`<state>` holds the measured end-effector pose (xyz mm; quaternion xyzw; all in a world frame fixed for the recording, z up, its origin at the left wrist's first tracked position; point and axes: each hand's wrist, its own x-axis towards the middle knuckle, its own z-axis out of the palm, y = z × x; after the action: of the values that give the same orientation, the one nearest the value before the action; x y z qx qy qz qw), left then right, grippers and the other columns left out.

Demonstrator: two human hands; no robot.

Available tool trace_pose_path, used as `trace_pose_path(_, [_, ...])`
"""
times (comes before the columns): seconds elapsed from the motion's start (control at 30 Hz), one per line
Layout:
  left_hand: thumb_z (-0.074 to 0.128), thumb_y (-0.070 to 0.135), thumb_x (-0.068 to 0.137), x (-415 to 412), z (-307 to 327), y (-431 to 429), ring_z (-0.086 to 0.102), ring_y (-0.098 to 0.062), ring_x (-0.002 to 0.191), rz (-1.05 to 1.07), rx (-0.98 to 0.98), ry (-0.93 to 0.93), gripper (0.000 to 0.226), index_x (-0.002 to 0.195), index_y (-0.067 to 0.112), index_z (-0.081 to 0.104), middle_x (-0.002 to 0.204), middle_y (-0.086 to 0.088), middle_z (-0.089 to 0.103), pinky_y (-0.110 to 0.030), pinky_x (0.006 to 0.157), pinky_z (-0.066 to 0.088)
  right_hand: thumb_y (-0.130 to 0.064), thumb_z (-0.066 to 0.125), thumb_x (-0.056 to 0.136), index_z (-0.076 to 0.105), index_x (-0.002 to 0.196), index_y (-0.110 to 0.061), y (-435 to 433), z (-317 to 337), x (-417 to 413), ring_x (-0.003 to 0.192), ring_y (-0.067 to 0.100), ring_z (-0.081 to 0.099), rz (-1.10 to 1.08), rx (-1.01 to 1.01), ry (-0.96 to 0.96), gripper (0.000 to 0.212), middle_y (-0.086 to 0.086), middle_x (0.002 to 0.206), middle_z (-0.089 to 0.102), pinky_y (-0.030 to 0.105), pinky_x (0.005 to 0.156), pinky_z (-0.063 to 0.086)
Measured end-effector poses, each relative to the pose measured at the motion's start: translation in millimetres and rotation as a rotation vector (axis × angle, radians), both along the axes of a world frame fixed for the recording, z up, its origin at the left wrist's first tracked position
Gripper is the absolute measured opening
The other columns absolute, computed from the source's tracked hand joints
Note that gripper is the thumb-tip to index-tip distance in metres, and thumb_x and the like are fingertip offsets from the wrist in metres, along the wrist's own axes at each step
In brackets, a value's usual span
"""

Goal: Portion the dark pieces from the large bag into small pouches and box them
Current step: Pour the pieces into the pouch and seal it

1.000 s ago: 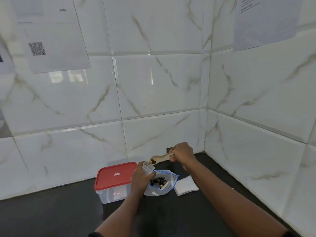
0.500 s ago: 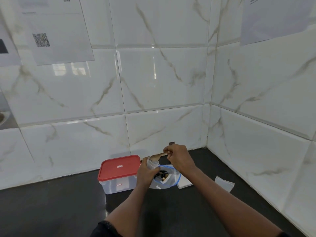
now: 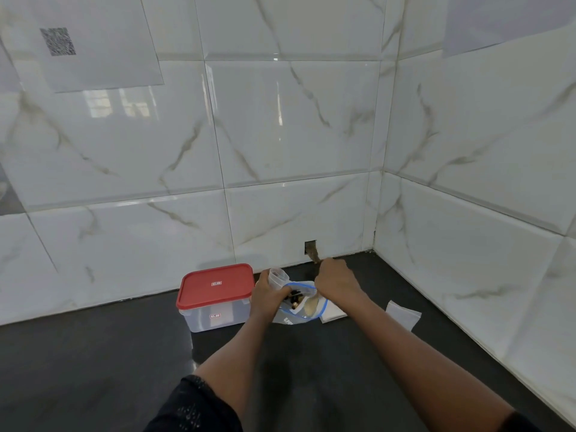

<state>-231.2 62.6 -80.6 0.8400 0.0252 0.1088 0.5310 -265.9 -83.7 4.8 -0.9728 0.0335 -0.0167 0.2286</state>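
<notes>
1. Our left hand [image 3: 268,295] is curled around a small clear pouch [image 3: 278,275]. It holds the pouch upright with the open mouth facing up, just above the left edge of the large bag [image 3: 290,319].
2. Our right hand [image 3: 335,280] is closed in a fist on the handle of a pale spoon [image 3: 310,305]. The handle end sticks up behind the knuckles, and the bowl reaches down into the bag's opening.
3. The two hands are close together but not touching, one on each side of the bag's mouth.
4. The large bag stands on the dark surface [image 3: 109,353], its blue-rimmed mouth open between the hands. The dark pieces [image 3: 294,300] lie inside it, beside the spoon's bowl. We cannot tell whether any pieces are on the spoon or in the small pouch.
5. Just left of the bag, behind our left wrist, is a clear box [image 3: 215,316] with its red lid [image 3: 216,283] on.
6. To the right of the bag a flat white pouch [image 3: 336,314] lies on the surface, partly under our right forearm. Another flat pouch [image 3: 403,313] lies further right, near the side wall.
7. White marble-patterned tiles [image 3: 296,120] cover both walls of the corner. There is a small dark hole [image 3: 310,245] low in the back wall, and a sheet with a QR code [image 3: 93,42] is stuck up high on the left.
</notes>
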Motion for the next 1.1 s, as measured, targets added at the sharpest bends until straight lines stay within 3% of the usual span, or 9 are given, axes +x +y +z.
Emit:
trace_pose_path(0.27, [0.073,0.028,0.074,-4,-3,-7,0.053,-0.014,0.1,-0.19,0.208,0.069,0.06,0.125,0.019,0.043,0.114,0.003,0.056,-0.028,0.086,0.045,-0.017,0.042,0.096,0.069,0.107,-0.007,16,-86,-4,0.097,0.023,0.063,0.04,0.114,-0.07,0.03,0.013,0.106,0.067,0.031,0.08,0.048])
trace_pose_path(0.43, [0.075,0.026,0.074,-2,-9,-15,0.051,-0.016,0.114,-0.204,0.237,0.09,0.071,0.133,0.018,0.037,0.13,-0.002,0.051,-0.034,0.099,0.045,-0.011,0.041,0.096,0.066,0.107,-0.008,14,-110,-24,0.089,0.023,0.059,0.169,-0.021,-0.104,0.028,0.013,0.103,0.067,0.026,0.067,0.038])
trace_pose_path(0.5, [0.076,0.029,0.073,-3,-9,-17,0.049,-0.017,0.117,-0.193,0.246,0.098,0.074,0.134,0.019,0.036,0.132,-0.002,0.049,-0.033,0.1,0.043,-0.013,0.055,0.089,0.07,0.096,-0.011,7,-104,-32,0.08,0.022,0.058,0.22,-0.166,-0.2,0.017,0.011,0.09,0.068,0.025,0.062,0.031])
trace_pose_path(0.57, [0.076,0.038,0.072,-7,-5,-20,0.044,-0.017,0.12,-0.182,0.23,0.075,0.079,0.136,0.019,0.033,0.132,0.001,0.044,-0.031,0.098,0.039,-0.02,0.081,0.061,0.07,0.061,-0.019,-2,-101,-32,0.052,0.014,0.049,0.229,-0.316,-0.273,0.011,0.001,0.057,0.064,0.022,0.05,0.025])
trace_pose_path(0.63, [0.071,0.054,0.071,-10,7,-27,0.037,-0.021,0.128,-0.179,0.119,0.082,0.089,0.14,0.019,0.028,0.133,-0.001,0.037,-0.033,0.1,0.036,-0.02,0.085,0.054,0.063,0.049,-0.019,-12,-102,-25,0.044,0.011,0.05,0.096,-0.194,-0.385,0.022,-0.002,0.047,0.057,0.021,0.043,0.029])
trace_pose_path(0.73, [0.043,0.077,0.066,-6,20,-46,0.02,-0.03,0.14,-0.191,-0.206,0.139,0.1,0.147,0.024,0.02,0.151,-0.006,0.022,-0.052,0.112,0.024,-0.021,0.061,0.09,0.07,0.085,-0.013,-21,-89,-17,0.073,0.013,0.061,0.003,0.327,-0.479,0.013,0.002,0.079,0.068,0.022,0.065,0.047])
trace_pose_path(0.83, [0.036,0.093,0.057,10,12,-64,0.044,-0.042,0.124,-0.195,-0.445,0.295,0.112,0.136,0.013,0.039,0.138,-0.024,0.042,-0.054,0.099,0.042,-0.026,0.06,0.092,0.059,0.106,-0.022,-26,-63,-15,0.081,0.004,0.061,0.006,0.761,-0.384,0.015,-0.005,0.088,0.064,0.008,0.069,0.047])
trace_pose_path(0.93, [0.029,0.077,0.081,1,24,-84,0.061,-0.031,0.077,-0.3,-0.521,0.297,0.093,0.103,-0.012,0.047,0.09,-0.031,0.058,-0.028,0.061,0.053,-0.024,0.061,0.091,0.062,0.105,-0.018,-33,-54,-11,0.078,-0.002,0.062,-0.028,0.859,-0.361,0.015,-0.009,0.084,0.065,0.008,0.065,0.049])
trace_pose_path(1.1, [0.043,0.031,0.098,-3,27,-103,0.062,-0.026,0.101,-0.239,-0.481,0.138,0.036,0.121,0.007,0.055,0.115,-0.015,0.062,-0.039,0.091,0.051,-0.017,0.057,0.093,0.065,0.097,-0.01,-56,-51,-1,0.084,0.017,0.063,-0.26,0.834,-0.403,0.011,0.005,0.089,0.068,0.025,0.072,0.048])
